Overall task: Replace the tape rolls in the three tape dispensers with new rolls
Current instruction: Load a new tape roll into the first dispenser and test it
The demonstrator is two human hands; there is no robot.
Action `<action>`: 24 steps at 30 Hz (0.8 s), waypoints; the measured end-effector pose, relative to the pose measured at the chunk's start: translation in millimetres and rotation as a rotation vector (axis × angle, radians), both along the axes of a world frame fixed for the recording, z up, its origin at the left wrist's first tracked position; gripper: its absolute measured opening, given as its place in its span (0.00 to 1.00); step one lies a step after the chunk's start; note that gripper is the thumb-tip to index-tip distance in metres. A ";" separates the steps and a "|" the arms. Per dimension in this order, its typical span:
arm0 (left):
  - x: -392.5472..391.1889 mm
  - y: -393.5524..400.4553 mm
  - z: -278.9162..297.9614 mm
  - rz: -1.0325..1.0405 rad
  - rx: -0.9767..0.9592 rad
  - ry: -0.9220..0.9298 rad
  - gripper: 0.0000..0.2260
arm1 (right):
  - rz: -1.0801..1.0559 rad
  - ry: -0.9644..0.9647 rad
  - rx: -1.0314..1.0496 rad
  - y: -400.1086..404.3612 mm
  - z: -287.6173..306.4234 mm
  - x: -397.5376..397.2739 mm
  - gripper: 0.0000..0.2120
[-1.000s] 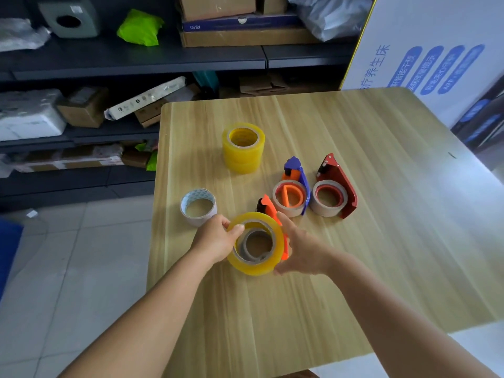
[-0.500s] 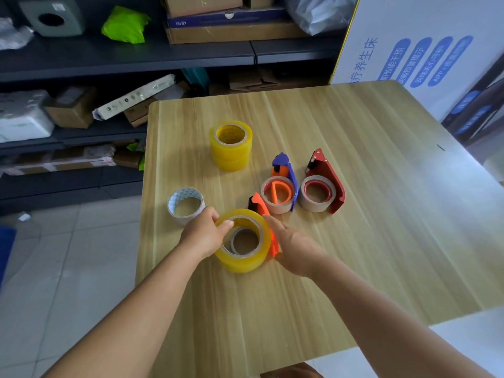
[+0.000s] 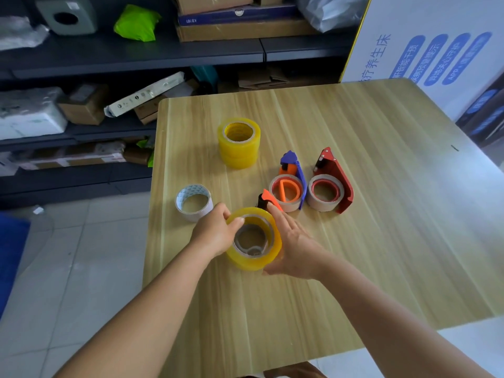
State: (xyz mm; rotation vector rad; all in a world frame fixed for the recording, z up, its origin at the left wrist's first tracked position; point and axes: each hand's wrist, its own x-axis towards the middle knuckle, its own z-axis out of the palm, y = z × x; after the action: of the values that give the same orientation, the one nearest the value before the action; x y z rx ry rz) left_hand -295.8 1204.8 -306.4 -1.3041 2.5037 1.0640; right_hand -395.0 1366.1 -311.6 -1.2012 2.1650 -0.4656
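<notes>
A new yellow roll (image 3: pixel 255 238) is being held low in the centre of the frame, tilted up off the wooden table (image 3: pixel 381 241), over the orange dispenser (image 3: pixel 268 201), of which only the tip and a dark roller are being shown just above the roll. The left hand (image 3: pixel 215 233) is being curled round the roll's left rim, thumb on the top edge. The right hand (image 3: pixel 293 246) is being laid flat along the right side, fingers straight and together, cradling from beneath; nothing is being pinched by it.

Judged step: the roll is being seated on the orange dispenser's hub. Whether the hub is already being entered cannot be told; something grey is being glimpsed through the core, unclear.

Notes for doing it well:
- the core is best being kept square to the hub, not tilted, while pressure is being applied evenly from both sides
- the unwind direction is worth being checked so that the free end is being fed toward the roller and blade
- the fingertips near the orange tip are being exposed to the cutter; care is being called for

To the right of centre, the blue dispenser (image 3: pixel 293 184) and the red dispenser (image 3: pixel 334 184) are each being seen with a near-bare cardboard core. A stack of yellow rolls (image 3: pixel 239 143) is being kept above centre, and a white roll (image 3: pixel 194 202) at centre left, just beside the left hand
</notes>
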 end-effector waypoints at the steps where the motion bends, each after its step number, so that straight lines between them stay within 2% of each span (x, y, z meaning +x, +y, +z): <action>1: -0.3 -0.3 -1.7 0.020 0.007 0.006 0.13 | -0.010 0.009 -0.003 -3.0 -1.9 0.3 0.62; 9: -8.2 -3.6 -8.0 0.086 0.088 0.039 0.13 | -0.051 0.007 0.080 -17.2 1.7 -0.5 0.61; 13: -8.8 -9.1 -9.7 0.050 0.132 0.051 0.12 | -0.040 -0.002 0.088 -21.7 1.7 -5.1 0.61; 19: -12.6 -17.0 -18.1 0.016 0.159 0.242 0.14 | -0.046 -0.002 -0.017 -17.2 1.2 -14.8 0.60; 24: -19.1 -20.2 -28.2 0.021 0.211 0.223 0.14 | -0.012 0.023 0.101 -23.5 3.5 -20.3 0.60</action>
State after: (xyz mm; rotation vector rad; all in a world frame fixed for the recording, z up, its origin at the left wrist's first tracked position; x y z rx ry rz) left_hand -314.8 1184.7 -334.6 -1.2139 2.4449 1.5081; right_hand -415.3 1342.6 -308.2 -1.1438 2.1895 -0.3441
